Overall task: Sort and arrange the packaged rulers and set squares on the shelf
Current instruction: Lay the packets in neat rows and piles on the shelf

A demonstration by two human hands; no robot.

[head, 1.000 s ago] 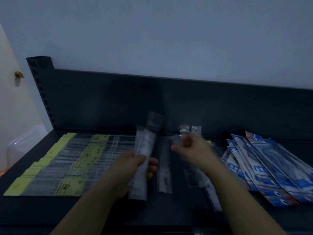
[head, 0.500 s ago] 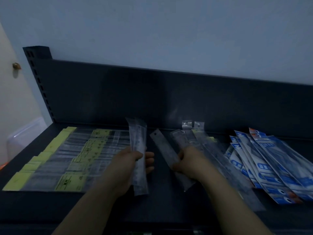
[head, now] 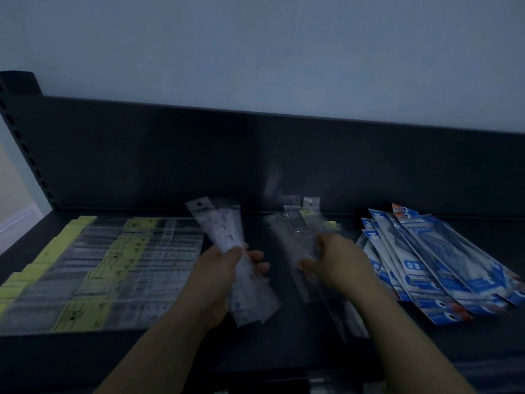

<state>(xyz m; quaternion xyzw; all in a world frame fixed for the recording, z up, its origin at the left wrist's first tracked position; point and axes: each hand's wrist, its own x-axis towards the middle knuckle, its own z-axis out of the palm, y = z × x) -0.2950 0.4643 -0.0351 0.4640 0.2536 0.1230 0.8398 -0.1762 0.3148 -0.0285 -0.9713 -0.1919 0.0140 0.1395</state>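
My left hand (head: 224, 268) grips a small bundle of clear-packaged rulers (head: 227, 237), held slanted above the dark shelf (head: 284, 351). My right hand (head: 335, 260) is curled round another clear-packaged ruler (head: 287, 243) in the loose pile (head: 309, 220) at the shelf's middle. A neat row of yellow-labelled ruler packs (head: 108, 265) covers the left part of the shelf. Blue and white packs (head: 431, 263) lie fanned out on the right.
The shelf's dark back panel (head: 255, 160) rises behind the packs, with a slotted upright post (head: 20, 132) at the left. A pale wall stands above. Bare dark shelf shows between the two hands and along the front edge.
The bundle in my left hand has tilted so its top leans left. My right hand has shifted slightly right and back on the middle pile. The view has dropped a little.
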